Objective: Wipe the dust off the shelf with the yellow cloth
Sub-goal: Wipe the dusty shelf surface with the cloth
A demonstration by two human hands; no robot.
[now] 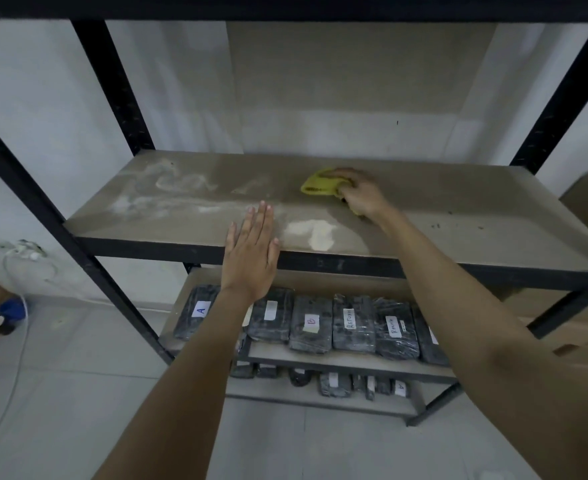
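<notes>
Dust point(181, 199) streaks the shelf point(459, 216); right hand point(362, 194) grips yellow cloth point(320, 184), left hand point(251, 254) flat.

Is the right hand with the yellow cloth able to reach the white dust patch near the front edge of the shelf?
Probably yes. The right hand holds the yellow cloth on the shelf, and bare board lies between it and the white dust patch. The left hand rests beside the patch, not on it.
</notes>
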